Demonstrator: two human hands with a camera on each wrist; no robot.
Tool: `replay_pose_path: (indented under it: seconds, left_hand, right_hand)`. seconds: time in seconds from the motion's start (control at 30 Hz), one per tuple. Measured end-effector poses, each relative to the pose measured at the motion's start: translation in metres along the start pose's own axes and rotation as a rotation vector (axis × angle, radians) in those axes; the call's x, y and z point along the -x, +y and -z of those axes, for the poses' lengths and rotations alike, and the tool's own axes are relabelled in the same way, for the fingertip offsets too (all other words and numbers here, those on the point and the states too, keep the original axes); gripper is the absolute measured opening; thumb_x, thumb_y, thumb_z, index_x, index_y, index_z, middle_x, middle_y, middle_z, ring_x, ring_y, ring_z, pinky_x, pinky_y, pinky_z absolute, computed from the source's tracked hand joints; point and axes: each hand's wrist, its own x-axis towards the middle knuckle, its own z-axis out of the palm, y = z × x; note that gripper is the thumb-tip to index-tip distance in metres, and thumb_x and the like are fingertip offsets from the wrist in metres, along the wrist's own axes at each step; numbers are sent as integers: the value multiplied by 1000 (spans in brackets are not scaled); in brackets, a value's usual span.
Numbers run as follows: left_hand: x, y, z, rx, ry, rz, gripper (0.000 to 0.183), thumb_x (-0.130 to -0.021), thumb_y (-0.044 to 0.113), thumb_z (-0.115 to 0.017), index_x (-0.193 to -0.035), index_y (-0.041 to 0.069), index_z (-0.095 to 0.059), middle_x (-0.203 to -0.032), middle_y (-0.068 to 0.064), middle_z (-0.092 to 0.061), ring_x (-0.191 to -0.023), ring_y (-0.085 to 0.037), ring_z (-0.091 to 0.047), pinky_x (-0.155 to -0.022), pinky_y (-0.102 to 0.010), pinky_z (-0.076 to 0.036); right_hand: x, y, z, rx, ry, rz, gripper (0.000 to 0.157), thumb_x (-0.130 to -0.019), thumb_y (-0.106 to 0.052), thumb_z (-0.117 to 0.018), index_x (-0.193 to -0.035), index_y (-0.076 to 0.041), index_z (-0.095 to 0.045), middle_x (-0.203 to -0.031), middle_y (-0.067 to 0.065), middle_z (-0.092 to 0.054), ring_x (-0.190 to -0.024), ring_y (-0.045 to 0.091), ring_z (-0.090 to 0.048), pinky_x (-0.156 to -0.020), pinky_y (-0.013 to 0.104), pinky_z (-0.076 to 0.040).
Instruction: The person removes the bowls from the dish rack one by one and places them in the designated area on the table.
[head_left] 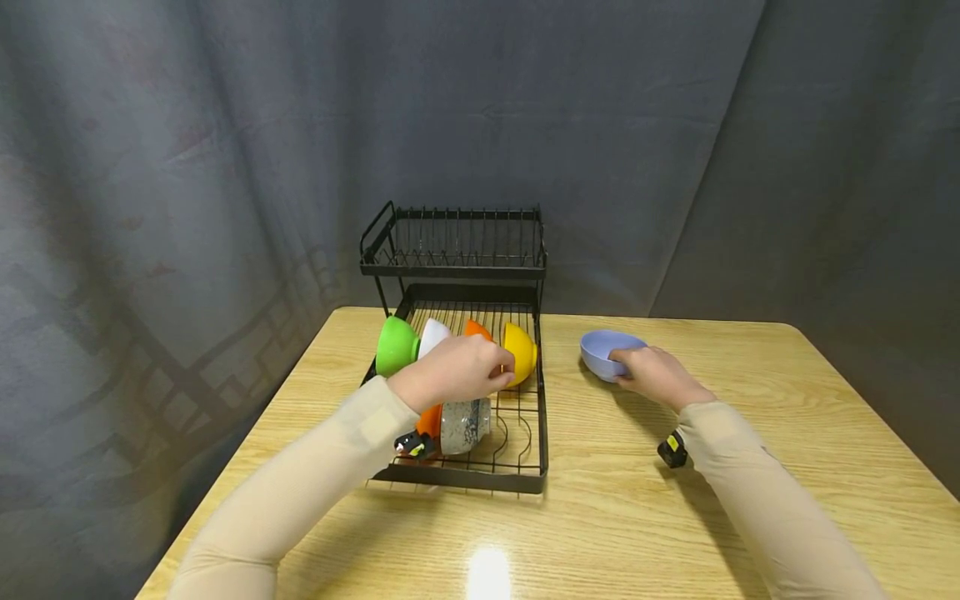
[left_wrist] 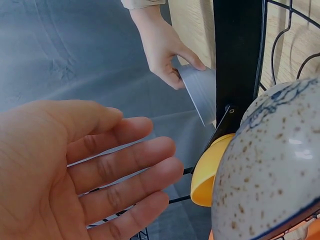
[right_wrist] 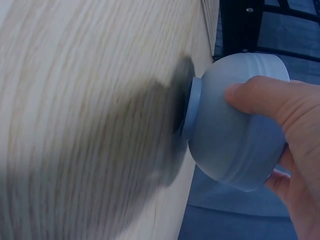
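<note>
**Right hand has the blue bowl, left hand over the rack**

And there it is, right of centre in the head view: the blue bowl (head_left: 602, 354), tilted, its hollow in sight, with the right hand (head_left: 660, 375) clamped on its wall. Whether it touches the table (head_left: 637, 517), I cannot tell.

Over to centre left, where the black dish rack (head_left: 465, 477) carries the crowd! Along the middle of its lower tier sit a green bowl (head_left: 395, 346), a white bowl (head_left: 432, 335), an orange bowl (head_left: 477, 329) and a yellow bowl (head_left: 525, 350), all on their sides. Nearer the front, a speckled bowl (head_left: 461, 427) lies beside more orange ware (head_left: 430, 421). Above them all, the left hand (head_left: 461, 367) holds nothing.

The head view hides that palm, but the left wrist camera shows it at lower left, fingers loosely extended and slightly apart, thumb close to the index finger. At right there: blue patterning and brown specks, close up! The right wrist view adds the blue bowl's foot ring (right_wrist: 192, 107), mid-frame, and a thumb pressed on the outer wall.
</note>
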Motion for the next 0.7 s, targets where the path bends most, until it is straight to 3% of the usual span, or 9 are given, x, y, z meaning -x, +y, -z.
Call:
replay_pose_path:
  seconds: [0.7]
  left_hand:
    - [0, -1, -3, 18, 0, -13, 23, -96, 27, -57, -74, 20, -57, -54, 9, -37, -48, -3, -36, -43, -19, -28]
  right_hand:
    - [1, 0, -6, -46, -87, -18, 17, -79, -13, -78, -84, -15, -62, -79, -2, -66, -70, 13, -59, -62, 40, -51]
